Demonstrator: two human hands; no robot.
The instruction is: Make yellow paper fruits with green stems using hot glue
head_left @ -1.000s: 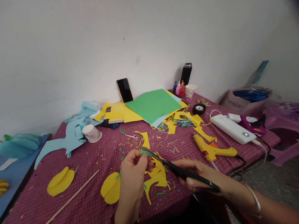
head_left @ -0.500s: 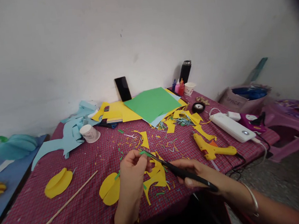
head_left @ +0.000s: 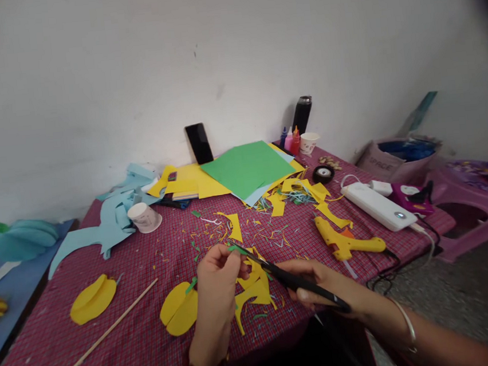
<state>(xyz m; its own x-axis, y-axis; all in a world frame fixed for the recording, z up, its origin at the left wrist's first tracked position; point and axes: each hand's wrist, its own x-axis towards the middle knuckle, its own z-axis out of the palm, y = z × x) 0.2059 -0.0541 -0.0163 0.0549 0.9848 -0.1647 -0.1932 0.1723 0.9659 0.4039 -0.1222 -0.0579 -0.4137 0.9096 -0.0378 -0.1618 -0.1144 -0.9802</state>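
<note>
My left hand pinches a small piece of green paper between thumb and fingers, above the table. Closed round the handles of black scissors is my right hand. The scissor blades point up and left and meet the green paper at my left fingertips. Beneath my hands lie yellow paper offcuts. A yellow paper pumpkin shape with a green stem lies left of my left wrist, partly hidden by it. Farther left rests a second folded yellow paper shape.
A wooden stick lies at the front left. Green paper sheets are stacked at the back, near a leaning phone. To the right are a yellow glue gun, a white power bank and cables. A paper cup stands at left.
My hands keep nearly the same pose, with the scissors still at the green paper. The scissor handles have shifted very slightly left. The whole view has drifted a little.
</note>
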